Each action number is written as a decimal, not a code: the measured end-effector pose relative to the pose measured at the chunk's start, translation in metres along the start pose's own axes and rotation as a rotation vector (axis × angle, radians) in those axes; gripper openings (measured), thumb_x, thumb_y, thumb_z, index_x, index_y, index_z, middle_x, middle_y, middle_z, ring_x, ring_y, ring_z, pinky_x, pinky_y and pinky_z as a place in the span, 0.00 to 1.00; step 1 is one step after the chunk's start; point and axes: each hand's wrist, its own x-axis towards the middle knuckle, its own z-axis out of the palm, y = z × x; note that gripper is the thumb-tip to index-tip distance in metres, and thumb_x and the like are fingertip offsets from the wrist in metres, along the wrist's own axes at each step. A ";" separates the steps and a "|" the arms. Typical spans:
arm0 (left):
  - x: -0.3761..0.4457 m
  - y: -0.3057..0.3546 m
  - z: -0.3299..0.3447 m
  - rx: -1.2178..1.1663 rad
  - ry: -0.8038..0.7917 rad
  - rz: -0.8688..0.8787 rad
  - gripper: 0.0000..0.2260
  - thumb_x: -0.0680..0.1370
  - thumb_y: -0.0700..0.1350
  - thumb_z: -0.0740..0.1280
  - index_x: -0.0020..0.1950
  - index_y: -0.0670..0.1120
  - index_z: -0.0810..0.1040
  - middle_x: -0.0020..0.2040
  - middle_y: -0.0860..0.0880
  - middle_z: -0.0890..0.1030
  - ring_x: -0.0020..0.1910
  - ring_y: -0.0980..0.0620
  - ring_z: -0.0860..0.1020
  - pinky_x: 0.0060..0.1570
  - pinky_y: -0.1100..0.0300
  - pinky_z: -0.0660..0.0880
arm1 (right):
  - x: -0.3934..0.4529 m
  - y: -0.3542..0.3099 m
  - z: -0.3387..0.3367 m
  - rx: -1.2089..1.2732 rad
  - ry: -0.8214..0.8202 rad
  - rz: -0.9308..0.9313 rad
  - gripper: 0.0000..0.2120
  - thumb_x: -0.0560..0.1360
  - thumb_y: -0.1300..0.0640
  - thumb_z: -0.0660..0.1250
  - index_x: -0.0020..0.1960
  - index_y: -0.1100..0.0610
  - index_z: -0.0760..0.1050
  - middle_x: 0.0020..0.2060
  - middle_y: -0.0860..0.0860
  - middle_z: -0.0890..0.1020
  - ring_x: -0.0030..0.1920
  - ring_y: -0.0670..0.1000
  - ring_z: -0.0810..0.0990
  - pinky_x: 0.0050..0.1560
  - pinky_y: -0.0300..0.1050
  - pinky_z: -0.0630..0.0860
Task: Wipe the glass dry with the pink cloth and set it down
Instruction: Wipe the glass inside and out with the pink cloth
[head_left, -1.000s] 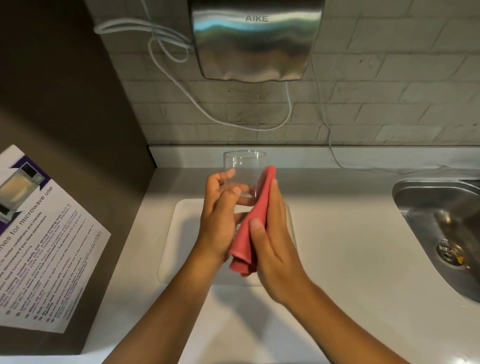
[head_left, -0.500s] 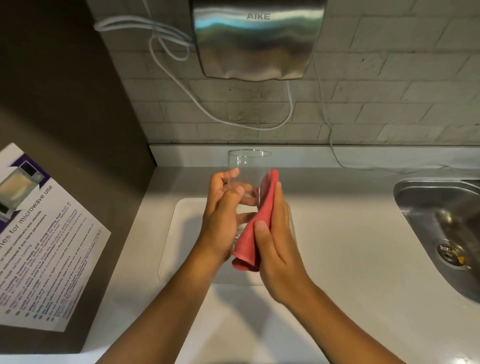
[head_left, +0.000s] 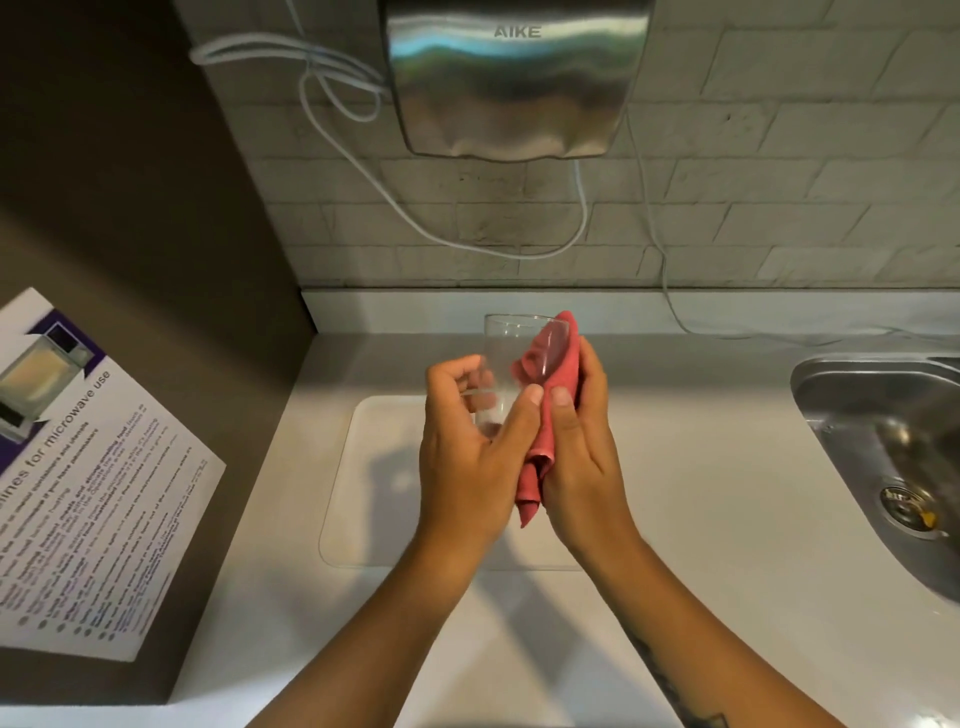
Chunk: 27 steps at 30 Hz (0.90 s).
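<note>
Fingers (head_left: 467, 371) of the left hand (head_left: 470, 457) curl around the glass (head_left: 511, 364); the right hand (head_left: 579, 441) presses the pink cloth (head_left: 550, 374) higher on its side than a second ago, above the counter (head_left: 701, 467). Wiping continues. Readable: "AIKE" on the dryer (head_left: 514, 78), "microwave use" on the leaflet (head_left: 78, 467).

The white mat (head_left: 363, 483) lies on the countertop (head_left: 701, 493), and everything else sits around it. Above the mat, the left hand (head_left: 467, 457) and right hand (head_left: 582, 441) hold the glass (head_left: 514, 343) upright between them, the cloth (head_left: 550, 374) pressed to the glass's right side and hanging down between the palms. Right of the mat, well apart, the sink (head_left: 883, 415) is sunk into the countertop. Left of the mat, a microwave notice (head_left: 83, 493) is stuck on a panel. Behind the mat, on the tiled wall (head_left: 779, 182), hangs the hand dryer (head_left: 514, 78), its cable (head_left: 363, 156) looping beneath it.
</note>
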 end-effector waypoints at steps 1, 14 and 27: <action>-0.001 0.001 -0.002 -0.002 -0.013 -0.016 0.20 0.72 0.71 0.67 0.61 0.71 0.67 0.60 0.68 0.76 0.58 0.68 0.79 0.48 0.71 0.79 | -0.001 -0.002 0.001 -0.010 0.004 -0.006 0.30 0.88 0.50 0.53 0.89 0.48 0.52 0.86 0.46 0.67 0.83 0.45 0.70 0.83 0.50 0.70; 0.018 0.002 -0.012 -0.325 -0.086 -0.171 0.17 0.76 0.60 0.70 0.62 0.56 0.74 0.57 0.55 0.85 0.55 0.53 0.87 0.50 0.56 0.85 | -0.021 0.000 0.004 -0.046 -0.160 -0.053 0.32 0.88 0.57 0.51 0.90 0.51 0.44 0.89 0.41 0.55 0.88 0.43 0.57 0.88 0.46 0.58; 0.014 0.002 -0.013 -0.346 -0.112 -0.159 0.21 0.73 0.63 0.69 0.62 0.55 0.74 0.60 0.48 0.84 0.56 0.52 0.87 0.51 0.54 0.85 | -0.024 -0.001 0.005 -0.062 -0.139 -0.069 0.32 0.88 0.51 0.52 0.89 0.53 0.47 0.89 0.45 0.58 0.88 0.46 0.59 0.88 0.49 0.58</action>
